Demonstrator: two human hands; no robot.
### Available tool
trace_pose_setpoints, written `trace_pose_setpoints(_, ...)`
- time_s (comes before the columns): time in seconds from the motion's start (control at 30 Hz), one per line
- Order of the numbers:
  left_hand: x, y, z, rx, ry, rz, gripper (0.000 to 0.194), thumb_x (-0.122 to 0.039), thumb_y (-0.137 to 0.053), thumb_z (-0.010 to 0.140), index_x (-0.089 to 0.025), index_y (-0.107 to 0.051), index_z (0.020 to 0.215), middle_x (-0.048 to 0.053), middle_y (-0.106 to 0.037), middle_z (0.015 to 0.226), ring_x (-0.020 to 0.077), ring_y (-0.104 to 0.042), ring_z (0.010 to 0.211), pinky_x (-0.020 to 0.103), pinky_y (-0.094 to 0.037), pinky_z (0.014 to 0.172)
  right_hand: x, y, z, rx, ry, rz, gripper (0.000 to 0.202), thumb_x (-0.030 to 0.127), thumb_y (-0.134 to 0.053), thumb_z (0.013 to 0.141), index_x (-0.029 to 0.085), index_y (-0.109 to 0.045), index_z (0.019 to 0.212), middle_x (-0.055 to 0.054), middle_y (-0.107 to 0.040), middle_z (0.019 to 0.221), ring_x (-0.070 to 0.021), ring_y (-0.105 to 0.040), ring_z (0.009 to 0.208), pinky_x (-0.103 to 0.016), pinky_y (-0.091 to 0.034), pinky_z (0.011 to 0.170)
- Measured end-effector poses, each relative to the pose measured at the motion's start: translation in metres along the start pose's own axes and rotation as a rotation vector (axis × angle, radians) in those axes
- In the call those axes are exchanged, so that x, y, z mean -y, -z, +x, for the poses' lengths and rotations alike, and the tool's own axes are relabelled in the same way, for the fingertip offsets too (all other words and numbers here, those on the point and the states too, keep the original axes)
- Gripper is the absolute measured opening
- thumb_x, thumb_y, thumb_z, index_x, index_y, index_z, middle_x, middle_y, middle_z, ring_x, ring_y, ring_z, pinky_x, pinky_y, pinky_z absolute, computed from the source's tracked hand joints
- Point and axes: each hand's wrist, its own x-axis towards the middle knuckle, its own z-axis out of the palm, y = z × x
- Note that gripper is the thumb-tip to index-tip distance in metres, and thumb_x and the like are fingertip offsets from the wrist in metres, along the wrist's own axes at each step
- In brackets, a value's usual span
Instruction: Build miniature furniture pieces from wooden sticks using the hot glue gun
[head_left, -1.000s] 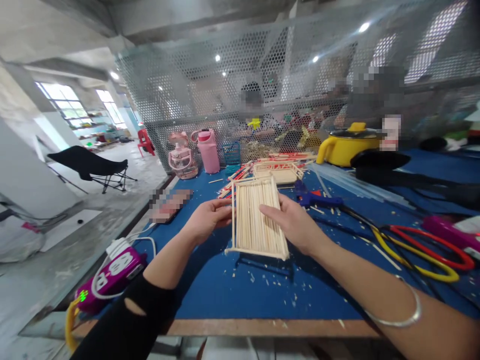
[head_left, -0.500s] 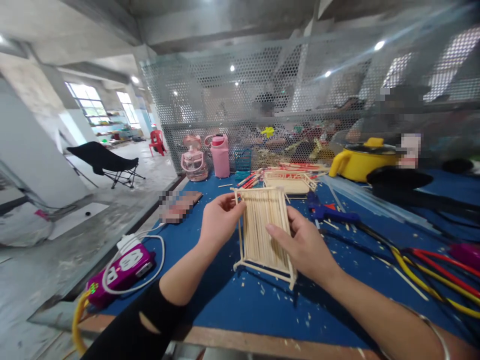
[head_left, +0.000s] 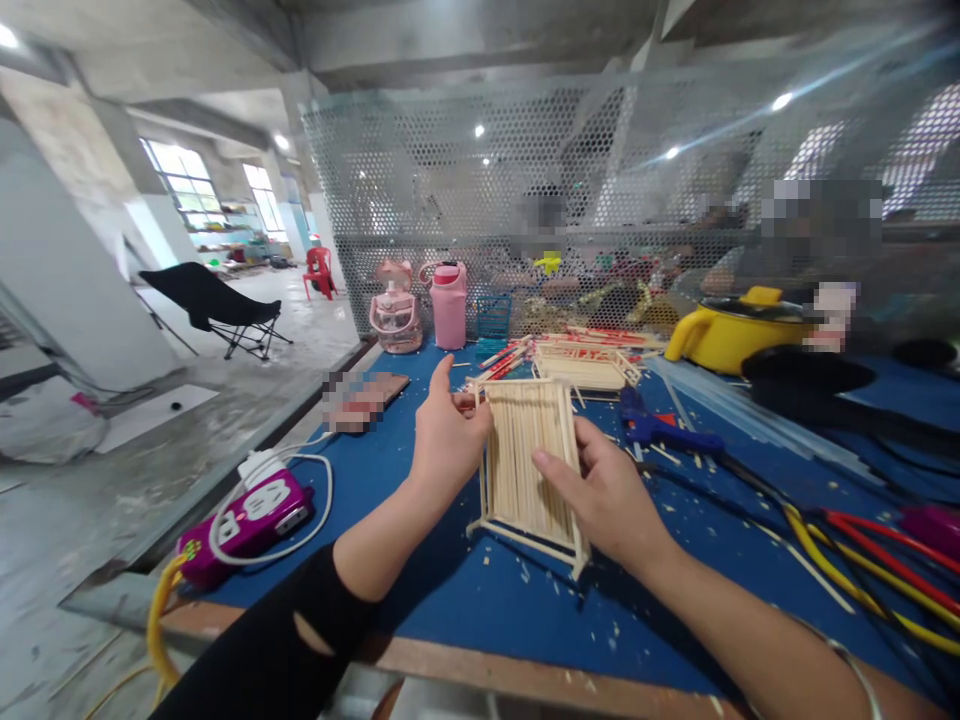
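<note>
A small frame of pale wooden sticks (head_left: 525,465), with a panel of sticks laid side by side, is tilted up above the blue tabletop (head_left: 420,590). My left hand (head_left: 448,430) pinches its upper left edge with thumb and fingers, the index finger pointing up and away. Around the right edge my right hand (head_left: 611,480) is closed, its thumb lying across the panel and its fingers partly hidden behind. Beyond the frame lies another piece built of sticks (head_left: 585,370). A blue glue gun (head_left: 667,425) rests to the right of my right hand.
Two pink bottles (head_left: 448,310) stand at the back before a perforated metal screen (head_left: 420,190). A yellow pot (head_left: 739,335), clear glue sticks (head_left: 772,420) and cables are on the right. On the left are a purple power strip (head_left: 251,525) and a phone (head_left: 375,395). People sit behind the screen.
My left index finger has lifted off the frame and now points upward. Both hands keep hold of the stick frame, which has hardly moved. The view has shifted slightly.
</note>
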Motion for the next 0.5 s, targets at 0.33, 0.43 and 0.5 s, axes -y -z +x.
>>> trace_pose_setpoints(0.33, -0.0030, 0.0000, -0.0037, 0.028, 0.021, 0.067, 0.080, -0.025, -0.060, 0.074, -0.012, -0.022, 0.143, 0.001, -0.065, 0.070, 0.0133, -0.059, 0.062, 0.026, -0.044, 0.065, -0.0017, 0.0012, -0.0005, -0.024, 0.035, -0.011, 0.033, 0.035, -0.059, 0.081, 0.018, -0.054, 0.109, -0.009, -0.069, 0.106, -0.0207, -0.067, 0.087, -0.032, -0.053, 0.073)
trace_pose_setpoints(0.43, -0.0034, -0.0003, -0.0043, 0.008, 0.014, 0.080, 0.079, -0.022, -0.060, 0.073, -0.013, -0.022, 0.143, -0.001, -0.065, 0.068, 0.0126, -0.059, 0.061, 0.026, -0.044, 0.066, -0.0023, 0.0007, -0.0007, -0.033, 0.048, -0.032, 0.033, 0.034, -0.059, 0.081, 0.018, -0.055, 0.109, -0.008, -0.069, 0.106, -0.0206, -0.067, 0.086, -0.032, -0.053, 0.073)
trace_pose_setpoints(0.5, -0.0046, -0.0001, -0.0048, -0.001, -0.001, 0.091, 0.079, -0.020, -0.059, 0.073, -0.013, -0.022, 0.143, -0.002, -0.065, 0.066, 0.0122, -0.058, 0.059, 0.026, -0.044, 0.066, -0.0026, 0.0001, -0.0012, -0.033, 0.052, -0.045, 0.033, 0.034, -0.059, 0.080, 0.019, -0.055, 0.109, -0.008, -0.069, 0.105, -0.0205, -0.067, 0.086, -0.031, -0.053, 0.074)
